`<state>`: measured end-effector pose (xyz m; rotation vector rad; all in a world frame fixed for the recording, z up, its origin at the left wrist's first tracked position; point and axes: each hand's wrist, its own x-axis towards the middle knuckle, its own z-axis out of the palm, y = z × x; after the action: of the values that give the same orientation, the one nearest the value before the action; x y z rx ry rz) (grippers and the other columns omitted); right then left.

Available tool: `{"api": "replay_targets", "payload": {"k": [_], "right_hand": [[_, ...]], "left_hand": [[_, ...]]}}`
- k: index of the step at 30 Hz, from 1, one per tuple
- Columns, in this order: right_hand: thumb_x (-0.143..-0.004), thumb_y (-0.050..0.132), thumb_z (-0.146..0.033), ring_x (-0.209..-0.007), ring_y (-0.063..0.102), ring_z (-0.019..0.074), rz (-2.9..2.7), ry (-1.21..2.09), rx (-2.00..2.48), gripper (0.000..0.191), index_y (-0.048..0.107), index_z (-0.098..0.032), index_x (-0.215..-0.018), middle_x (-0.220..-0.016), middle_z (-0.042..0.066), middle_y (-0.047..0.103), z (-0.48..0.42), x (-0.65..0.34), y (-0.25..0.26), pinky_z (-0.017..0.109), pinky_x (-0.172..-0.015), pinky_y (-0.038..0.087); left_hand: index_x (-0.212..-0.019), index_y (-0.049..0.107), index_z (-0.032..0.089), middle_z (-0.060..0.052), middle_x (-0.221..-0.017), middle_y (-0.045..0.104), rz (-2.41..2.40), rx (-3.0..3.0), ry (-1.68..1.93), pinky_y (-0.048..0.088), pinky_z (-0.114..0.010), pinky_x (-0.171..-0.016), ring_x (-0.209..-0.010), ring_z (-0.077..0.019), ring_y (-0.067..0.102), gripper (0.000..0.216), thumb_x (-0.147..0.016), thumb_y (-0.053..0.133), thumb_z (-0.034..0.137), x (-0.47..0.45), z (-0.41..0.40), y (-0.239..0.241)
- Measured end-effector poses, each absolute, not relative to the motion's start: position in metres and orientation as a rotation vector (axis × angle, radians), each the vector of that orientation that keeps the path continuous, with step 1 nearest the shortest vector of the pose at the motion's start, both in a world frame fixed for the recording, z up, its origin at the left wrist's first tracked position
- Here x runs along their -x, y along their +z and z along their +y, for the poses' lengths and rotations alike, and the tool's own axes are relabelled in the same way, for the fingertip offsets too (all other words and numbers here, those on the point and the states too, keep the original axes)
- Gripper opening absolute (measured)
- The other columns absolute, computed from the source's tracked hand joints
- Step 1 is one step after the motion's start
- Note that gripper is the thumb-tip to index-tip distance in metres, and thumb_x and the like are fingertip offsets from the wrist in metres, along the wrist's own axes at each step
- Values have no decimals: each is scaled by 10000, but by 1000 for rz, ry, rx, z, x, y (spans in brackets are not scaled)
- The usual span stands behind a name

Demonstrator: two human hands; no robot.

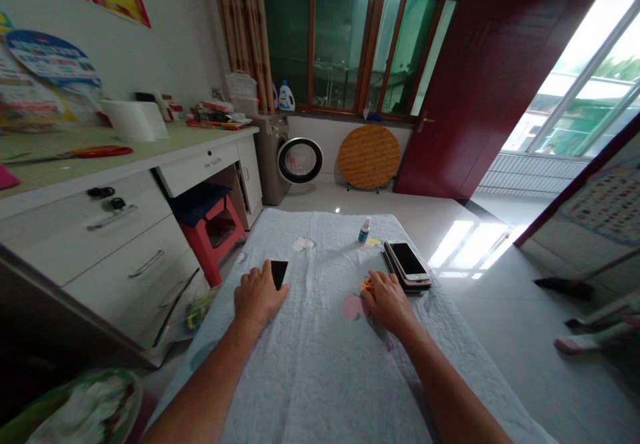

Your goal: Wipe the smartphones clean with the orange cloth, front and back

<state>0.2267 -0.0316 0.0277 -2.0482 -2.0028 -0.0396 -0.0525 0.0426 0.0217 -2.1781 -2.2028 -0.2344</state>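
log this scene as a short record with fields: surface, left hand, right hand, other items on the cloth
surface: pale blue cloth covering a table
left hand: left hand lies flat on a dark-screened phone
right hand: right hand rests on a small orange object, which is mostly hidden
other items: stack of phones beside the right hand; small dropper bottle; white wad; pink patch
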Motion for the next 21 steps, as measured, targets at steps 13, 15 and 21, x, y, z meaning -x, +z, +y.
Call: {"api": "replay_targets", "payload": {"k": [13,15,21], "right_hand": [[-914,448,-308,-885,495,207,-1966,-32,2104,200,608,-190,-893,-921,84,569,-30,-219,14,290,-787,332],[-907,464,-323,-888,501,202,-1940,-29,2131,188,599,-192,-900,-936,80,560,-30,-217,14,280,-758,334],[-937,415,-247,-804,531,153,-1902,55,2153,176,575,-189,-892,-923,61,561,-28,-217,10,257,-674,317]], "left_hand": [[-1225,478,163,-140,-1015,586,-2211,2136,-366,401,-392,-837,-977,-324,544,576,-736,537,460,53,49,21],[-1258,456,149,-140,-1013,591,-2172,2138,-441,394,-393,-860,-992,-323,539,620,-725,558,448,51,49,22],[-1315,417,131,-120,-1050,601,-1980,2354,-650,396,-359,-889,-981,-285,559,685,-712,590,407,31,36,25]]}}
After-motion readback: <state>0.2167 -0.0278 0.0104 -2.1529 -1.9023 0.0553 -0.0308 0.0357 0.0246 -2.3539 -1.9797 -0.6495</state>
